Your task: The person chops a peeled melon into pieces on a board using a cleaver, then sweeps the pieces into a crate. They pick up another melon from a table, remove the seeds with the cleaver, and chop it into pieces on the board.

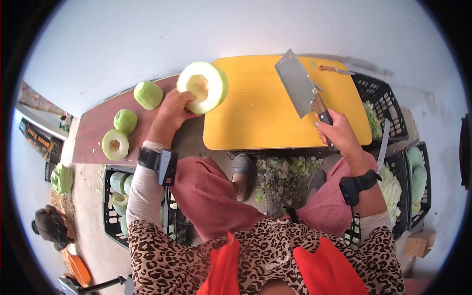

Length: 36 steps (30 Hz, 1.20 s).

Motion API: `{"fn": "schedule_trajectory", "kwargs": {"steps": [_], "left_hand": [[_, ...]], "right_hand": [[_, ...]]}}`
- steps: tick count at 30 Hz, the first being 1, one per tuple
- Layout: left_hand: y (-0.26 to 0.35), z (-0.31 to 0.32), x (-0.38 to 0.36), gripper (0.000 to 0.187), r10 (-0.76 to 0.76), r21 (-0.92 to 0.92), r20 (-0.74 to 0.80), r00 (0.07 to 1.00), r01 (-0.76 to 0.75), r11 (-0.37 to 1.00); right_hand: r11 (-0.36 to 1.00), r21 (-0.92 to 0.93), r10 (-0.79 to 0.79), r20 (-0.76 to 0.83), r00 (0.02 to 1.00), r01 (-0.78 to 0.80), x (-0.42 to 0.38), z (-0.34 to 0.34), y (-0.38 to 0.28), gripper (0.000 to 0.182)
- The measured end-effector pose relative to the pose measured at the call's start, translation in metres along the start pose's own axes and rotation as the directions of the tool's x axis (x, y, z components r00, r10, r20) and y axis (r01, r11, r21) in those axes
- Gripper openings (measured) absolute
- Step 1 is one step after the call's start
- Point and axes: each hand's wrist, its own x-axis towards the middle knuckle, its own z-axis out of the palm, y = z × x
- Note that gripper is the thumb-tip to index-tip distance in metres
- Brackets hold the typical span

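Observation:
My left hand (172, 110) grips a cut piece of winter melon (215, 88) by its rim, thumb in the hollow. Its pale flesh and open seed cavity face me, above the left edge of a yellow cutting board (260, 123). In my right hand (340, 132), fingers wrap the dark handle of a cleaver (295, 81). The broad blade is tilted over the right part of the board, with bits stuck near the handle. Three green melon pieces, a top one (148, 95), a middle one (126, 121) and a hollow one (116, 144), rest on the brown table at left.
A small knife (337, 70) lies at the board's far right corner. Black crates with vegetables stand right (388, 98) and lower left (110, 216). Another long blade (384, 142) leans at the right crates. Peelings (285, 179) cover the floor between my feet. A cabbage (62, 178) sits far left.

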Motion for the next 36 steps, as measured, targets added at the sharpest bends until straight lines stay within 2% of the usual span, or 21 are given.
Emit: {"fn": "schedule_trajectory", "kwargs": {"steps": [3, 5, 6, 9, 10, 12, 14, 17, 18, 21, 24, 28, 31, 34, 36], "left_hand": [[0.005, 0.046, 0.006, 0.041, -0.048, 0.094, 0.072, 0.996, 0.041, 0.995], [0.005, 0.07, 0.014, 0.041, -0.009, 0.129, 0.11, 0.994, -0.005, 0.992], [0.003, 0.081, 0.019, 0.041, 0.011, 0.145, 0.127, 0.992, -0.029, 0.989], [-0.006, 0.11, 0.038, 0.041, 0.105, 0.222, 0.128, 0.986, -0.132, 0.966], [-0.006, 0.124, 0.038, 0.044, 0.126, 0.284, 0.078, 0.989, -0.143, 0.948], [-0.017, 0.141, 0.053, 0.047, 0.289, 0.441, 0.06, 0.956, -0.285, 0.851], [-0.036, 0.153, 0.073, 0.05, 0.492, 0.535, 0.099, 0.865, -0.463, 0.707], [-0.037, 0.182, 0.065, 0.049, 0.664, 0.6, 0.173, 0.727, -0.613, 0.514], [-0.038, 0.191, 0.062, 0.05, 0.688, 0.561, 0.179, 0.703, -0.648, 0.516], [-0.036, 0.206, 0.063, 0.051, 0.794, 0.608, 0.235, 0.56, -0.722, 0.329], [-0.039, 0.213, 0.06, 0.051, 0.825, 0.58, 0.302, 0.478, -0.779, 0.239], [-0.052, 0.204, 0.063, 0.05, 0.742, 0.623, 0.345, 0.575, -0.732, 0.278], [-0.058, 0.195, 0.065, 0.05, 0.67, 0.692, 0.329, 0.665, -0.653, 0.308], [-0.064, 0.184, 0.066, 0.049, 0.696, 0.668, 0.349, 0.627, -0.688, 0.285], [-0.067, 0.178, 0.066, 0.048, 0.694, 0.669, 0.389, 0.607, -0.703, 0.24]], "right_hand": [[1.0, -0.005, 0.016, 0.013, 1.0, -0.016, -0.015, -0.004, -0.002, 0.018], [0.998, -0.026, 0.052, 0.039, 0.998, -0.051, -0.024, -0.006, 0.0, 0.019], [0.993, -0.097, 0.065, 0.045, 0.997, -0.061, -0.025, -0.007, 0.006, 0.019], [0.989, -0.064, 0.143, 0.111, 0.983, -0.137, -0.035, -0.007, 0.0, 0.017], [0.986, -0.025, 0.165, 0.141, 0.976, -0.163, -0.033, -0.009, 0.005, 0.017], [0.984, 0.077, 0.145, 0.158, 0.977, -0.159, -0.032, -0.009, 0.006, 0.016], [0.975, 0.165, 0.123, 0.151, 0.981, -0.148, -0.029, -0.011, 0.011, 0.016], [0.95, 0.279, 0.115, 0.1, 0.988, -0.139, -0.019, -0.013, 0.02, 0.017], [0.938, 0.315, 0.126, 0.073, 0.989, -0.142, -0.018, -0.012, 0.02, 0.018], [0.918, 0.363, 0.156, 0.041, 0.987, -0.16, -0.014, -0.01, 0.016, 0.018], [0.924, 0.349, 0.172, -0.008, 0.985, -0.159, -0.008, -0.007, 0.02, 0.017], [0.916, 0.353, 0.204, 0.001, 0.979, -0.191, -0.005, -0.005, 0.024, 0.017], [0.956, 0.251, 0.158, -0.006, 0.987, -0.152, -0.006, 0.0, 0.027, 0.015], [0.937, 0.305, 0.189, -0.028, 0.982, -0.172, -0.009, 0.002, 0.02, 0.013], [0.951, 0.259, 0.188, -0.042, 0.981, -0.171, -0.008, 0.004, 0.019, 0.014]]}}
